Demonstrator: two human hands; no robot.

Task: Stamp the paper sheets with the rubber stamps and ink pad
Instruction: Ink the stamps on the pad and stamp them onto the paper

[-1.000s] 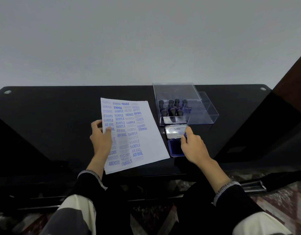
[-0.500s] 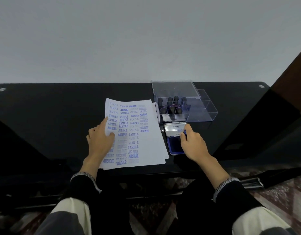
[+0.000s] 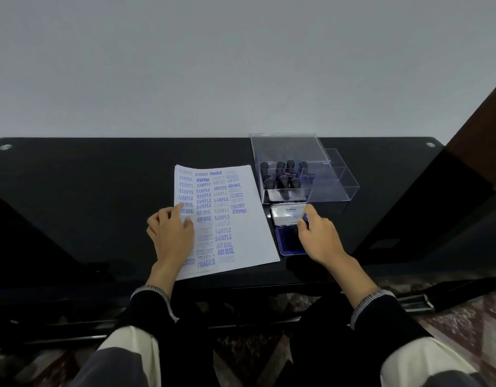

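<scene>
Left hand (image 3: pixel 171 233) lies flat, fingers spread, pinning the white paper sheet (image 3: pixel 249 219) crowded with blue stamped words on the black glossy table (image 3: pixel 73 191). Right hand (image 3: pixel 318 238) curls onto the open blue ink pad (image 3: pixel 287 241) just beside the sheet's right edge; what it pinches is unclear. The black rubber stamps (image 3: pixel 280 177) stand in the clear plastic box (image 3: pixel 286 146) directly beyond the pad, nearer the right hand
</scene>
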